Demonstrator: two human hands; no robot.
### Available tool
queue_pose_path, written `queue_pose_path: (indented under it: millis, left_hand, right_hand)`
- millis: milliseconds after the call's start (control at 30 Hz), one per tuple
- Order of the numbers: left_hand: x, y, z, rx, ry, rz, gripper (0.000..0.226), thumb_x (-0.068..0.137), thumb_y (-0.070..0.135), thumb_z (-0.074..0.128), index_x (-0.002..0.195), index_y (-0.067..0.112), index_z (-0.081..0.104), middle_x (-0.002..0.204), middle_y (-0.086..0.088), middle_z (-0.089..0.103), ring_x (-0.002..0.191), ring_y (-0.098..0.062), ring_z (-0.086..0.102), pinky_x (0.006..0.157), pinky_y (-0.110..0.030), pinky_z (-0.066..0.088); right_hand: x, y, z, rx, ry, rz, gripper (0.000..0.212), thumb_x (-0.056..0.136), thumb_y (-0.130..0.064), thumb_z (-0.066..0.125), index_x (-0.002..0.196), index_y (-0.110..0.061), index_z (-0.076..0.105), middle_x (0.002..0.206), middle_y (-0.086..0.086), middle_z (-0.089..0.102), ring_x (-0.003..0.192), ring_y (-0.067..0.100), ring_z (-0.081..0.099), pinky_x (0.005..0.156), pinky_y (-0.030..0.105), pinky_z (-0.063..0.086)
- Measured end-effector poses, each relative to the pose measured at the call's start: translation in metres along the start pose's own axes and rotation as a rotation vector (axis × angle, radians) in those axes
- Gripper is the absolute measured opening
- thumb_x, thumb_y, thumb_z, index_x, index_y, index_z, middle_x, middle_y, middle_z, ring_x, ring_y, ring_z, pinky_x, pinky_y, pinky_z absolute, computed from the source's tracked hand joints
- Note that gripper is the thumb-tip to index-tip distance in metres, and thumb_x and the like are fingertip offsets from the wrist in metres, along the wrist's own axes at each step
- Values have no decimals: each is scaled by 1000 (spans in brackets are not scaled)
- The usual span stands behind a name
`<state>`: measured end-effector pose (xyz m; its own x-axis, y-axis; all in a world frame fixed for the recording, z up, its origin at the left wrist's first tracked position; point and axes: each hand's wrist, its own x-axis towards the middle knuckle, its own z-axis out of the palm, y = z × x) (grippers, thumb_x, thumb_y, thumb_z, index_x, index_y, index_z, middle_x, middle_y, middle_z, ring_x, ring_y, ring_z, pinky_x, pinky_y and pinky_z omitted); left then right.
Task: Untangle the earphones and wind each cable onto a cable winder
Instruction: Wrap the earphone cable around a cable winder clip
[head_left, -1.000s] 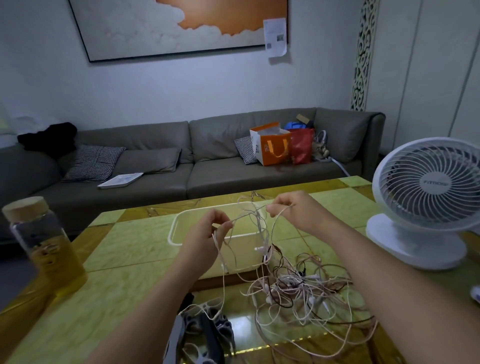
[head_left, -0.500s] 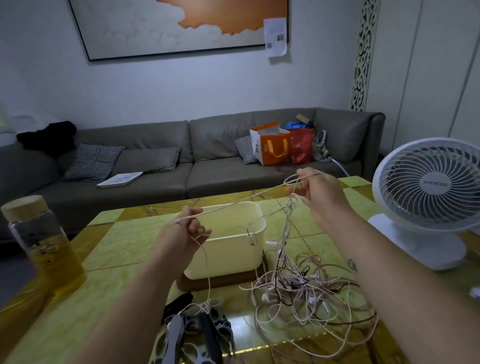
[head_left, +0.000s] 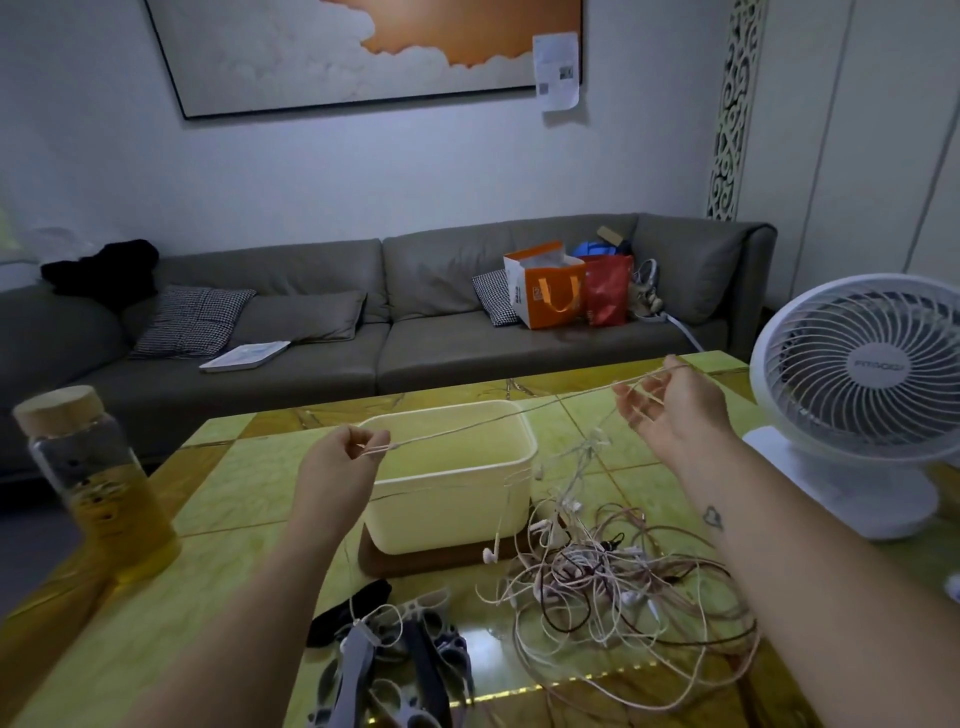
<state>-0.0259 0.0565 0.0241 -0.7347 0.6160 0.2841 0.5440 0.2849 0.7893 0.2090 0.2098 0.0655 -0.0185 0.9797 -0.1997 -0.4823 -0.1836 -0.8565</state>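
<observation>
- Head view, hard-to-see stuff first: the cable winders (head_left: 358, 660) at the near edge are cut off by the bottom of the frame. They're dark and grey, and we can't make out their shape. A thin strand lies across them.
- The earphone tangle (head_left: 597, 566) is a heap on the table (head_left: 249, 483), right of the cream tub (head_left: 447, 509). We can't tell which strand belongs to which earphone.
- Our left hand (head_left: 353, 457) pinches one cable (head_left: 467, 427) in curled fingers. Our right hand (head_left: 670, 410) has it hooked over loosely curled fingers, palm towards us.
- The cable stretches between them above the tub, and more strands hang from the right hand down into the heap.
- A second ago both hands were close together over the tub. Now they're well apart, and the right one is nearer the fan (head_left: 872, 389).
- Around: a bottle (head_left: 98, 483) on the left and a sofa (head_left: 311, 353) behind. Our right forearm covers part of the heap.
</observation>
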Motion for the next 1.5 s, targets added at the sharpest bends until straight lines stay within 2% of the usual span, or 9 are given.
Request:
queue_pose_path:
  millis: [133,267,400,533,667,833,1033,1200,1500]
  left_hand:
    - [7,0,6,-712,-94,-406,31,100,34,49,107,6,61,72,-4,49,63,-14,46,66,-33,49]
    - [-1,-2,2,-1158,-176,-590,59,98,58,32,96,4,56,60,-2,40,49,-12,38,75,-35,54]
    - [2,-10,-7,-1023,-169,-559,60,97,62,29,81,9,52,42,6,27,33,-7,20,34,-18,21]
    - [10,-15,-9,-609,-79,-381,43,104,32,35,132,5,54,56,4,31,49,-9,25,46,-23,21]
    - [9,-4,0,-421,-99,-270,45,102,42,39,104,4,64,61,-1,34,52,-14,27,50,-27,24]
    - [-3,27,8,-752,-366,-403,41,100,44,43,97,6,58,53,5,34,43,-6,24,40,-18,21]
    - [-1,57,-1,-664,-407,-203,7,94,13,56,95,10,62,68,-1,42,51,-7,33,41,-16,33]
    - [10,74,-25,-593,-345,-65,24,91,-6,49,92,14,61,71,-5,47,49,-8,37,45,-18,34]
    - [10,68,-35,-207,-305,131,26,95,2,48,88,23,63,93,-17,63,65,-19,43,59,-29,38]
  right_hand:
    - [-6,-2,5,-89,-23,-207,21,101,-24,44,83,-17,53,81,2,54,88,20,56,87,44,46]
    - [-16,5,4,-528,-127,-624,34,99,-25,47,66,-16,46,61,-2,43,56,11,38,50,20,31]
    - [-9,8,-4,-687,-157,-728,34,98,-21,49,66,-9,51,58,1,46,54,11,39,44,13,28]
    - [-6,9,-11,-839,-177,-794,35,97,-21,50,66,-5,54,56,2,50,51,8,42,44,17,27]
    - [-15,2,1,-806,-315,-739,36,97,-24,51,64,-9,54,60,5,55,53,0,51,52,17,36]
    - [-27,-9,19,-769,-474,-567,30,96,-28,54,72,-11,60,70,9,62,67,16,58,68,30,47]
    - [-34,-5,22,-1083,-672,-265,21,96,-31,54,89,-13,63,82,7,68,74,15,65,71,31,56]
    - [-46,17,23,-1267,-909,-135,9,96,-20,55,103,-17,60,95,5,65,88,16,64,76,33,60]
    - [-59,25,32,-1876,-897,-127,48,83,-6,64,127,-21,52,114,9,60,91,25,69,76,34,60]
